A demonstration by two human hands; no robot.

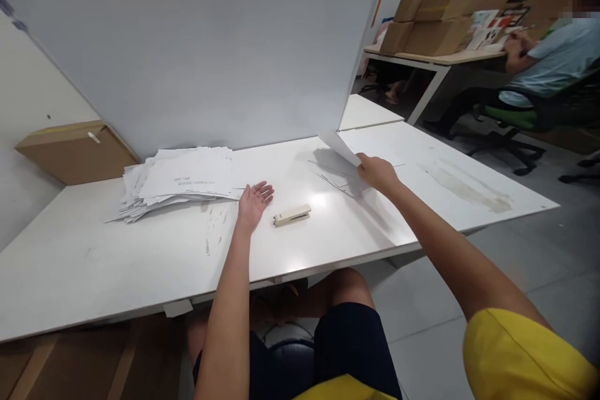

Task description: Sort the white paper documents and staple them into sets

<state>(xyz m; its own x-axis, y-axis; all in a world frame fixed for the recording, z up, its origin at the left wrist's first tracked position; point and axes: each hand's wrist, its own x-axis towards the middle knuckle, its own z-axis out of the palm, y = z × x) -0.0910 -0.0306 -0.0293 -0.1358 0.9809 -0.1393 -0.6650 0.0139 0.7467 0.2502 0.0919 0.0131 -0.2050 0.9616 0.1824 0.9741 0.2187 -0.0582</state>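
My right hand (376, 173) grips the near edge of white paper (340, 145), which is held tilted above the right part of the table. Whether it is one sheet or more, I cannot tell. Beneath it, more paper (337, 181) lies on the tabletop. My left hand (254, 203) is open, palm up with fingers spread, beside the right edge of a thick, uneven stack of printed paper (187, 174). Between my hands a cream stapler (291, 215) lies on the white table (154, 262), touched by neither.
A large whiteboard (210, 50) stands along the table's back edge. A cardboard box (79, 147) leans at the back left. To the right, a person (557, 56) sits at another desk holding cardboard boxes (435, 25). Brown stains (473, 190) mark the table's right end.
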